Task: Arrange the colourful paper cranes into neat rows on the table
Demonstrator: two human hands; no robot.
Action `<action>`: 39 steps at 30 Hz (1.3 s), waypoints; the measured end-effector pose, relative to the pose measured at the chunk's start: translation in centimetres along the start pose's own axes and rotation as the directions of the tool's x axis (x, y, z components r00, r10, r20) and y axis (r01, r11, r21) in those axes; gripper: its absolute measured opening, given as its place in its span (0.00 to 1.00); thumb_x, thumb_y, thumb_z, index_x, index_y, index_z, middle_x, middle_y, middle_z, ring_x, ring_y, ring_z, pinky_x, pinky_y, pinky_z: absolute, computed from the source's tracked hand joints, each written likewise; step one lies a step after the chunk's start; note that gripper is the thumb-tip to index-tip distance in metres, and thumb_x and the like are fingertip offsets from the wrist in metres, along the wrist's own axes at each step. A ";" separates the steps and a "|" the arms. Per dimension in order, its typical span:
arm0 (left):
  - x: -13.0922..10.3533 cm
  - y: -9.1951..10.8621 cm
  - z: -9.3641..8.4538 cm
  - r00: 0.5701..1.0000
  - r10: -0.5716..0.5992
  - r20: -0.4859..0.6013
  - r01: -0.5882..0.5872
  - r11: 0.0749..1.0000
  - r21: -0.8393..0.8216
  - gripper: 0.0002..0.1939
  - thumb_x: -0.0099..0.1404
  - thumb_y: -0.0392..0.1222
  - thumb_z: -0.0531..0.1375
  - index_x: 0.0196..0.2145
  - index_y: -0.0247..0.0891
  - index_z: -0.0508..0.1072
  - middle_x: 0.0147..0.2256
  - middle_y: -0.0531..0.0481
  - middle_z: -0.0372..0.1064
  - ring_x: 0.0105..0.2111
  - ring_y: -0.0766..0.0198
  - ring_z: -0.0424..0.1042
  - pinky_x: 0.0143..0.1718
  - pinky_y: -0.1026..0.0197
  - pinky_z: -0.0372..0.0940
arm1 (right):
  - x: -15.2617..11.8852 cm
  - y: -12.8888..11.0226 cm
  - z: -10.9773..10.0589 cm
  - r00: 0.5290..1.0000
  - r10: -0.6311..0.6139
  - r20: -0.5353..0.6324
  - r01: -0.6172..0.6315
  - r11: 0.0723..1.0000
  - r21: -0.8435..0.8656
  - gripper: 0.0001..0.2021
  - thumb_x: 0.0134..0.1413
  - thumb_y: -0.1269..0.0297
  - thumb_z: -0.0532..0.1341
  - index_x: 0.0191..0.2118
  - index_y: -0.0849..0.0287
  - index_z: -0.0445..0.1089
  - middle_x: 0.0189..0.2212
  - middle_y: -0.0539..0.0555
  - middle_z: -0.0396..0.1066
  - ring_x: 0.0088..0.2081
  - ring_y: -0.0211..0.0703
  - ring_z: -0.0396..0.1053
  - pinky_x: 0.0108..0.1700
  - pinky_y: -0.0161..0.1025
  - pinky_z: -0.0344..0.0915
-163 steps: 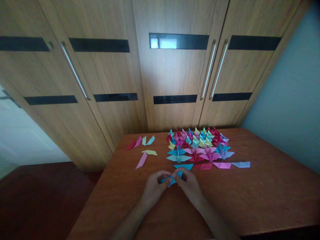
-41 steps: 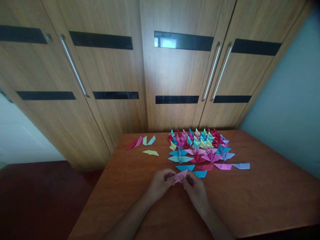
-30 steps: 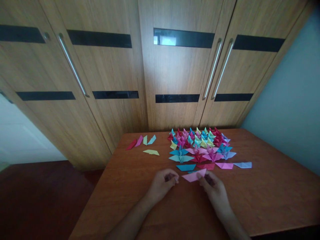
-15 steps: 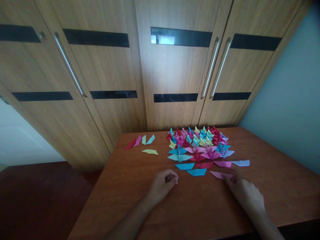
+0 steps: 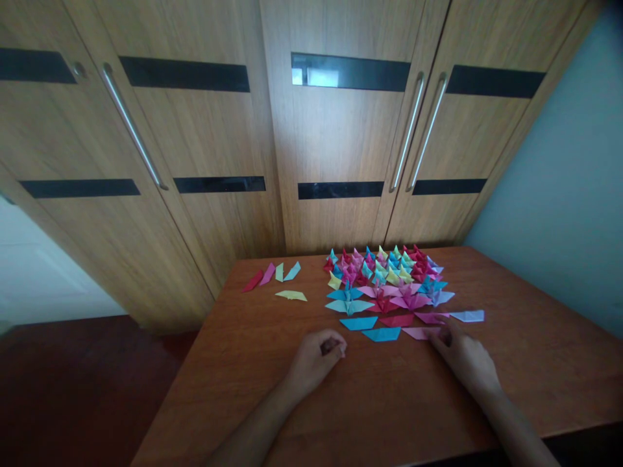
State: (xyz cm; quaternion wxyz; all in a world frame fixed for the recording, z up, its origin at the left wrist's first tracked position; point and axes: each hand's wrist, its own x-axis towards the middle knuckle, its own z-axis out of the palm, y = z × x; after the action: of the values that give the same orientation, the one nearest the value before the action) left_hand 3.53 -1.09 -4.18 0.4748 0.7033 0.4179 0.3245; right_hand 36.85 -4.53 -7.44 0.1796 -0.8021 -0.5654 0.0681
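Note:
My right hand [image 5: 464, 360] has its thumb and fingers on the right end of a pink folded paper strip [image 5: 417, 333] that lies on the table. My left hand [image 5: 316, 360] rests on the wood with fingers curled in, nothing visible in them. Beyond my hands lie more flat folded strips with slanted ends: a blue strip [image 5: 359, 323], another blue strip [image 5: 382, 334], a red strip [image 5: 396, 320], a second pink strip [image 5: 429, 317] partly behind my right fingers, and a pale lilac strip [image 5: 468, 316]. Several origami cranes stand in close rows behind, with a light-blue crane [image 5: 349, 305] in front.
On the table's [image 5: 370, 402] far left lie a red strip [image 5: 253, 281], a magenta strip [image 5: 267, 274], a pale green strip [image 5: 279, 272], a light-blue strip [image 5: 293, 271] and a yellow strip [image 5: 291, 296]. A wooden wardrobe [image 5: 335, 143] stands behind the table, a wall [image 5: 559, 194] at right.
My right hand has moved slightly left and away from me, bringing the pink strip closer to the blue one and straighter in line. My left hand stays in place.

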 end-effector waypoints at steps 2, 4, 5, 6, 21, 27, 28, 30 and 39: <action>0.1 0.0 0.0 1.000 -0.005 0.002 0.005 1.000 -0.002 0.08 0.60 0.41 0.56 0.28 0.35 0.72 0.24 0.52 0.70 0.25 0.67 0.65 0.28 0.67 0.56 | 0.2 0.2 0.1 1.000 -0.022 -0.009 0.022 1.000 0.000 0.22 0.56 0.51 0.51 0.54 0.52 0.61 0.30 0.51 0.73 0.31 0.47 0.72 0.28 0.37 0.60; 0.1 0.0 0.0 1.000 -0.009 0.008 0.009 1.000 -0.002 0.08 0.60 0.41 0.56 0.28 0.35 0.72 0.24 0.52 0.70 0.25 0.67 0.64 0.27 0.67 0.56 | 0.3 0.3 0.1 0.999 -0.037 -0.013 0.037 0.999 0.001 0.22 0.55 0.51 0.51 0.54 0.52 0.62 0.29 0.51 0.73 0.31 0.48 0.72 0.29 0.37 0.60; 0.1 0.0 0.1 1.000 -0.009 0.008 0.009 1.000 -0.001 0.08 0.60 0.41 0.56 0.28 0.35 0.72 0.24 0.52 0.70 0.25 0.67 0.65 0.27 0.67 0.56 | 0.4 0.3 0.1 0.999 -0.045 -0.014 0.045 0.999 0.005 0.22 0.55 0.51 0.51 0.54 0.53 0.62 0.29 0.51 0.73 0.31 0.48 0.73 0.29 0.37 0.60; 0.0 0.0 0.0 1.000 -0.006 0.008 0.006 1.000 -0.001 0.08 0.60 0.41 0.56 0.28 0.35 0.72 0.24 0.52 0.70 0.25 0.67 0.65 0.27 0.67 0.56 | 0.5 0.4 0.1 0.998 -0.054 -0.014 0.054 0.998 0.012 0.22 0.55 0.52 0.52 0.54 0.53 0.62 0.29 0.52 0.73 0.31 0.48 0.73 0.29 0.37 0.61; 0.1 -0.7 0.2 1.000 0.009 0.003 -0.009 0.999 -0.041 0.07 0.60 0.41 0.57 0.29 0.35 0.72 0.25 0.52 0.70 0.26 0.66 0.67 0.29 0.67 0.58 | -0.7 -1.8 0.4 0.935 -0.267 -0.233 0.307 0.938 0.160 0.20 0.57 0.53 0.52 0.50 0.56 0.66 0.34 0.55 0.75 0.30 0.45 0.73 0.30 0.37 0.66; 0.5 -1.0 -1.1 0.994 0.007 -0.105 -0.011 0.999 -0.038 0.10 0.63 0.44 0.55 0.32 0.36 0.72 0.28 0.50 0.72 0.28 0.65 0.69 0.30 0.66 0.61 | -3.1 -11.9 1.9 0.820 -0.525 -0.228 0.572 0.741 0.351 0.12 0.58 0.61 0.52 0.42 0.55 0.71 0.39 0.53 0.75 0.39 0.42 0.73 0.41 0.37 0.68; 0.6 -1.0 -1.8 0.990 0.024 -0.141 -0.023 1.000 0.007 0.10 0.63 0.44 0.54 0.33 0.36 0.72 0.29 0.50 0.72 0.29 0.64 0.70 0.32 0.65 0.62 | -3.5 -13.6 2.1 0.798 -0.572 -0.186 0.596 0.709 0.377 0.12 0.59 0.63 0.52 0.42 0.54 0.71 0.39 0.53 0.75 0.39 0.42 0.72 0.41 0.36 0.68; 0.8 -1.2 -3.8 0.973 0.079 -0.217 -0.043 0.985 0.165 0.10 0.64 0.43 0.54 0.35 0.38 0.73 0.33 0.49 0.73 0.34 0.62 0.71 0.37 0.63 0.63 | -4.4 -16.6 2.6 0.766 -0.632 -0.121 0.619 0.671 0.408 0.12 0.58 0.66 0.51 0.42 0.54 0.71 0.37 0.52 0.74 0.38 0.41 0.72 0.41 0.36 0.67; 2.8 -3.2 -12.1 0.937 0.219 -0.272 0.080 0.624 0.777 0.13 0.61 0.35 0.54 0.45 0.38 0.69 0.48 0.43 0.65 0.49 0.54 0.64 0.53 0.54 0.57 | -6.7 -19.8 4.4 0.673 -0.737 0.059 0.654 0.630 0.419 0.12 0.59 0.69 0.51 0.39 0.53 0.72 0.35 0.50 0.74 0.37 0.39 0.70 0.40 0.33 0.61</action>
State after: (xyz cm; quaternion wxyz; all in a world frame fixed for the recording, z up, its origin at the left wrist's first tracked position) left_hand -6.47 6.92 -2.93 0.0315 0.7873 0.5641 0.2469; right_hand 15.71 -3.95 -4.89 0.2718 -0.4580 -0.8256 0.1866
